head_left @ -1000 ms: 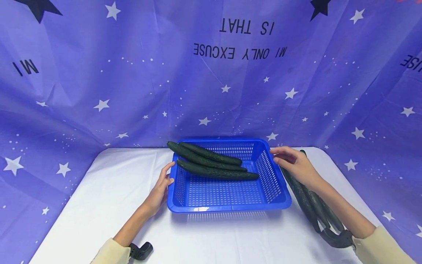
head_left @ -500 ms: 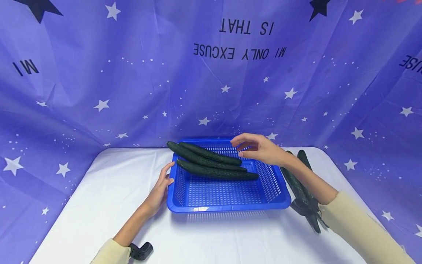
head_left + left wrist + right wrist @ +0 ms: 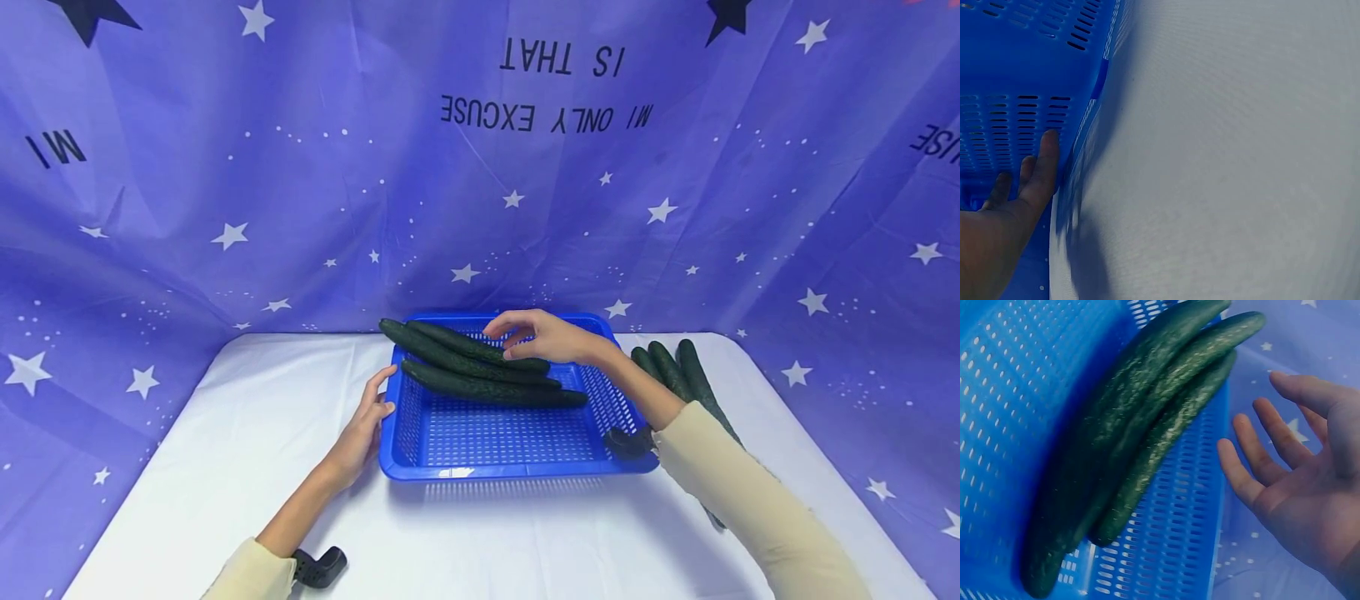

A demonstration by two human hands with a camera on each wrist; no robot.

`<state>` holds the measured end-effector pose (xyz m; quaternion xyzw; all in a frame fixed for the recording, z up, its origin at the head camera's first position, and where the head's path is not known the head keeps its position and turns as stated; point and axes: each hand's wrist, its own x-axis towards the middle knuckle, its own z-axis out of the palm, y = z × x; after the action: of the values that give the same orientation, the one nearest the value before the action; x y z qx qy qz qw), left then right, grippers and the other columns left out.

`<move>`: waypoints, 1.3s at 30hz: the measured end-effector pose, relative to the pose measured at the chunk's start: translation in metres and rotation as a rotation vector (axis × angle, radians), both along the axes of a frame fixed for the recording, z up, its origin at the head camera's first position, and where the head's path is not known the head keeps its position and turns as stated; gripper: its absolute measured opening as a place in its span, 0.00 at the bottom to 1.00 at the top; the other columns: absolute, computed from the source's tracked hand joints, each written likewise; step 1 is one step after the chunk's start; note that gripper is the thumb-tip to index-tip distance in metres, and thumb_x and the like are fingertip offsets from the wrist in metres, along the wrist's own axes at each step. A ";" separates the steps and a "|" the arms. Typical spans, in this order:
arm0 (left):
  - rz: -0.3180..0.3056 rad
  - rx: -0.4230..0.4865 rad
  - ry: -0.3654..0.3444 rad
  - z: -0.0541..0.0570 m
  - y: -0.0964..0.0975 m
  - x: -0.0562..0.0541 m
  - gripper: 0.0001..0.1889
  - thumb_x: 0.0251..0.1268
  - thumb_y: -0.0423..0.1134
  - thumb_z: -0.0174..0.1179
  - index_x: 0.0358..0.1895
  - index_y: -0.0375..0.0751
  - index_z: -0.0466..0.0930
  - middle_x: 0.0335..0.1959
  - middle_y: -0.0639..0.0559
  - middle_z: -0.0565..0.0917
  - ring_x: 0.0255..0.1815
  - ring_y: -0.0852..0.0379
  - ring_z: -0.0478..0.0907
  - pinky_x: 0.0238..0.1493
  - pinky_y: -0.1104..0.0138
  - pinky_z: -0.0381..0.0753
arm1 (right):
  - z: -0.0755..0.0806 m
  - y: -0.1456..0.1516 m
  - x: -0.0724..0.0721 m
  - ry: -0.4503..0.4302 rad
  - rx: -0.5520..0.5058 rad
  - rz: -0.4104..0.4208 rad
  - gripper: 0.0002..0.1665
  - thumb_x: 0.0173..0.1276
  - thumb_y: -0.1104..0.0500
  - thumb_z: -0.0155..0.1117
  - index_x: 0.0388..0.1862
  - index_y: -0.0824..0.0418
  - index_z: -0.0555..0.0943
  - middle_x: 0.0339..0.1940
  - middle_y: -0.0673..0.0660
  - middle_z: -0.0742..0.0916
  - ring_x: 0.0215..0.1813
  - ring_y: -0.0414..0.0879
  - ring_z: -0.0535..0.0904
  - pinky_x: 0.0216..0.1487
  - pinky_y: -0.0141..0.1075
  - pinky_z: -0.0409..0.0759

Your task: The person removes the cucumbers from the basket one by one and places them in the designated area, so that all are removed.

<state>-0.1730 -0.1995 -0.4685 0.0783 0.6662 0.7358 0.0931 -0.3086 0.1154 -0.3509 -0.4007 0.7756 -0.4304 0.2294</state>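
My left grip (image 3: 363,432), wide, touches blue perforated-plastic basket (image 3: 517,472), likely steadying it; right grip (image 3: 553,337), empty, loosely spread, hangs near three long dark-green cucumbers (image 3: 457,361).

The left arm (image 3: 300,510) is stretched forward, the left grip (image 3: 361,440) held with fingers (image 3: 1046,165) nearly straight; the right arm (image 3: 705,450) is slanted inward, the right grip (image 3: 546,337) held with fingers (image 3: 1239,475) loosely bent.
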 end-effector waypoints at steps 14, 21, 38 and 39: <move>0.012 -0.029 0.008 -0.001 -0.002 0.001 0.33 0.74 0.41 0.39 0.79 0.57 0.42 0.69 0.30 0.59 0.60 0.34 0.70 0.50 0.59 0.79 | -0.043 -0.012 -0.015 -0.197 0.143 0.033 0.27 0.66 0.73 0.61 0.65 0.67 0.74 0.63 0.65 0.76 0.64 0.59 0.73 0.56 0.41 0.79; 0.008 -0.027 -0.002 -0.001 -0.001 0.001 0.33 0.74 0.42 0.39 0.79 0.61 0.42 0.70 0.32 0.58 0.64 0.32 0.67 0.53 0.57 0.78 | -0.056 -0.007 -0.017 -0.192 0.202 0.017 0.25 0.67 0.71 0.63 0.63 0.63 0.78 0.59 0.60 0.79 0.59 0.53 0.76 0.54 0.41 0.79; 0.006 -0.015 0.012 -0.001 -0.001 0.000 0.34 0.73 0.41 0.39 0.79 0.59 0.42 0.69 0.31 0.59 0.63 0.32 0.67 0.53 0.56 0.77 | -0.052 -0.012 -0.005 -0.010 0.393 0.048 0.35 0.63 0.72 0.68 0.68 0.51 0.77 0.57 0.54 0.79 0.56 0.51 0.76 0.53 0.40 0.78; 0.004 -0.012 0.008 -0.001 -0.001 0.000 0.34 0.73 0.41 0.39 0.79 0.58 0.41 0.69 0.31 0.59 0.62 0.32 0.68 0.52 0.56 0.78 | -0.054 -0.012 -0.006 0.017 0.399 0.059 0.34 0.63 0.71 0.68 0.68 0.50 0.77 0.56 0.53 0.79 0.54 0.50 0.76 0.51 0.40 0.78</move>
<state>-0.1735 -0.2001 -0.4698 0.0795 0.6712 0.7315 0.0896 -0.3142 0.1035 -0.4046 -0.3733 0.8354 -0.2578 0.3102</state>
